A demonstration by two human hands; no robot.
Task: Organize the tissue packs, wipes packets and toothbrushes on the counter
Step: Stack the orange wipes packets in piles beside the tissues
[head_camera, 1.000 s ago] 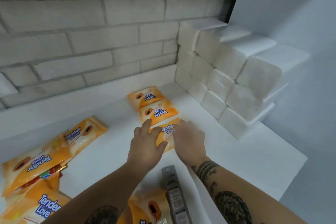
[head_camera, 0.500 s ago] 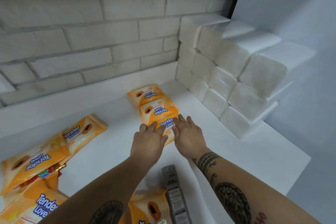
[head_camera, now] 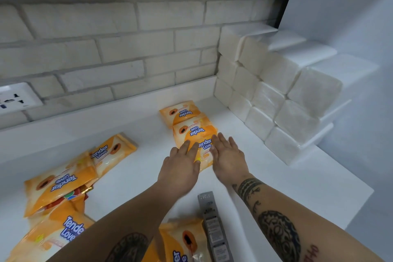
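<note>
Three orange wipes packets form a short overlapping row at centre frame, running from the near packet up and slightly left toward the far packet by the wall, with the middle packet between them. The row's long axis points away from the person, toward the brick wall. Each packet lies flat on the white counter, its own long side crosswise to the row.

Both hands rest on the near packet. The left hand lies palm down on its left half, fingers extended and loosely together. The right hand lies palm down on its right half, fingers extended and slightly spread, tips reaching the middle packet's lower edge. Neither hand pinches anything; both press flat. The packet sits directly beneath and just ahead of the fingertips, equally near either hand.

Judgement: the step in hand is squaring the near packet into the row, so any push should follow the row's axis.

Stacked tissue packs stand at right frame, beside the row but apart from it. Loose wipes packets lie heaped at lower left, well apart. A grey toothbrush package lies at lower centre, between the forearms. A wall socket shows at the left edge.
</note>
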